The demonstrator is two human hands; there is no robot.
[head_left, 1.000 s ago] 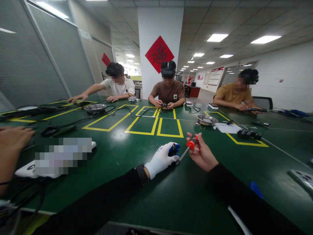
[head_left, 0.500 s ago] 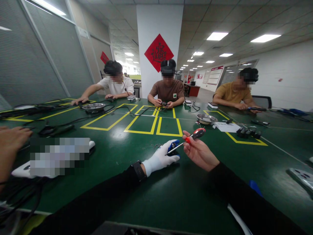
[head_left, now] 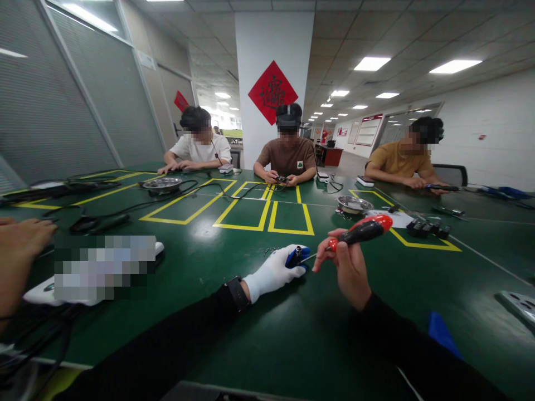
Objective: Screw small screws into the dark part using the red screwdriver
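My left hand (head_left: pixel 276 268), in a white glove with blue on the finger side, is closed round a small dark part with a shiny round end (head_left: pixel 298 253). The glove hides most of that part, so its kind does not show. Bare, my right hand (head_left: pixel 349 267) grips a screwdriver (head_left: pixel 363 230) with a red and black handle. Its thin shaft slants down to the left, and the tip ends at or very close to the dark part; whether they touch I cannot tell. Small metal bits (head_left: pixel 271 250) lie just behind the glove.
On the green table (head_left: pixel 251 351), yellow tape marks out rectangles. Metal bowls (head_left: pixel 354 205) stand farther back, near black blocks (head_left: pixel 428 228). Left are a white device (head_left: pixel 37 295), cables and another person's hand (head_left: pixel 29 239). A blue item (head_left: pixel 443 334) lies right. Several people sit across.
The screwdriver's handle has swung up, right and nearer to me, and my right hand has turned with it. My left hand stays almost in place. A person at the far left drew an arm in.
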